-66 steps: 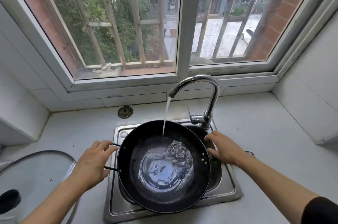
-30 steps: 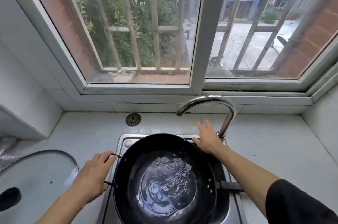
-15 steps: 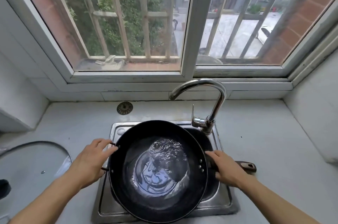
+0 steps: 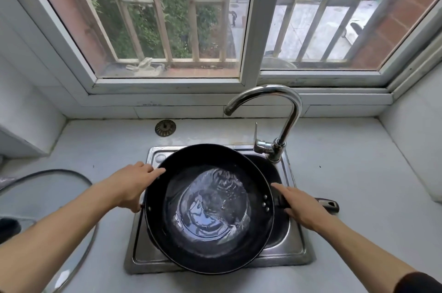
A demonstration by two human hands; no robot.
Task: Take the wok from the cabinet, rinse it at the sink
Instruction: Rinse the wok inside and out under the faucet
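Observation:
A black wok (image 4: 167, 233) sits over the steel sink (image 4: 293, 255) with a pool of rippling water in its bottom. My left hand (image 4: 130, 185) grips the small loop handle on the wok's left rim. My right hand (image 4: 302, 206) is wrapped over the long black handle (image 4: 328, 204) on the right, whose tip sticks out past my fingers. The chrome tap (image 4: 290, 115) arches over the back of the sink and no water runs from its spout.
A glass lid (image 4: 59, 197) with a black knob lies on the counter at the left. A round drain strainer (image 4: 165, 128) rests on the counter behind the sink. The barred window and its sill run along the back; a white wall stands at the right.
The water stream from the tap has stopped. My right hand went to the tap lever, then came back onto the wok's long handle. My left hand stayed on the loop handle.

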